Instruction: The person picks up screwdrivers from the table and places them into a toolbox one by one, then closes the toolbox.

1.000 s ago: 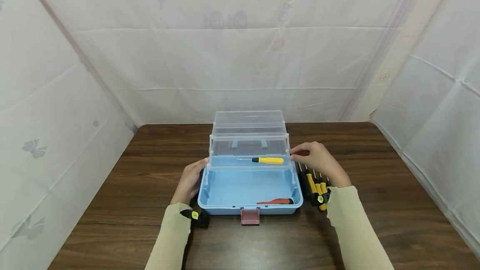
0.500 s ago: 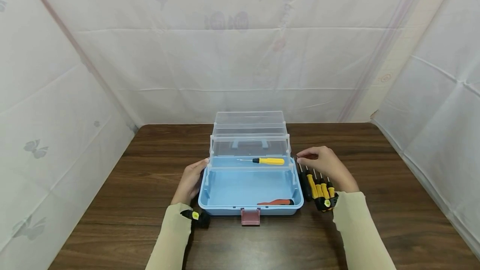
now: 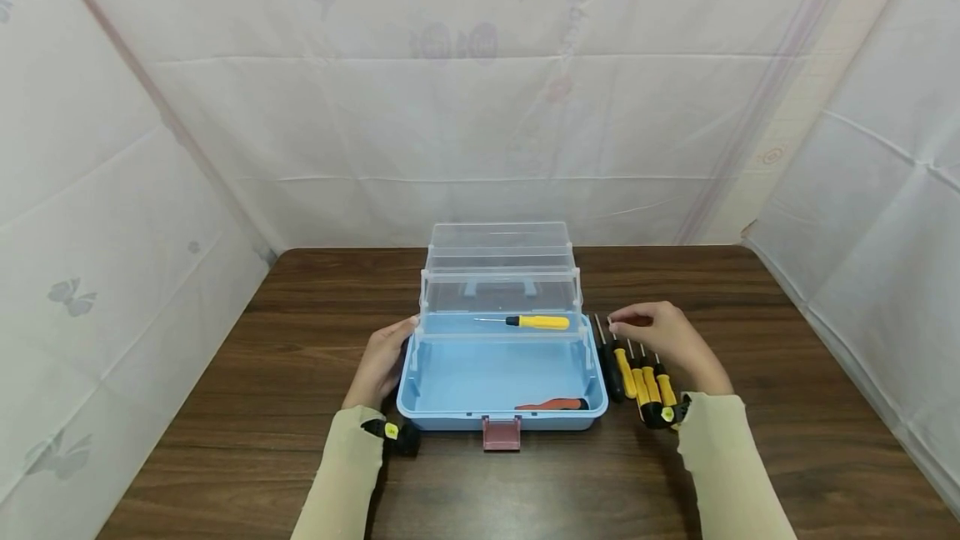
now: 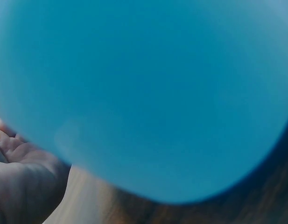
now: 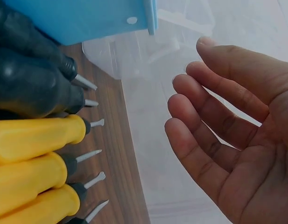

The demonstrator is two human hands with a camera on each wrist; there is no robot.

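A: Where's the right hand (image 3: pixel 667 340)?
B: Over the row of yellow-and-black screwdrivers (image 3: pixel 641 377) right of the open light-blue plastic toolbox (image 3: pixel 501 377); fingers relaxed, gripping nothing
A: The left hand (image 3: pixel 381 363)?
B: Flat against the toolbox's left wall; fingers straight

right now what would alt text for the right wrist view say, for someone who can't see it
An open right hand, fingers relaxed and holding nothing, hovers beside a row of screwdrivers with black and yellow handles lying side by side on a dark wooden table. A corner of the blue toolbox shows at the top left.
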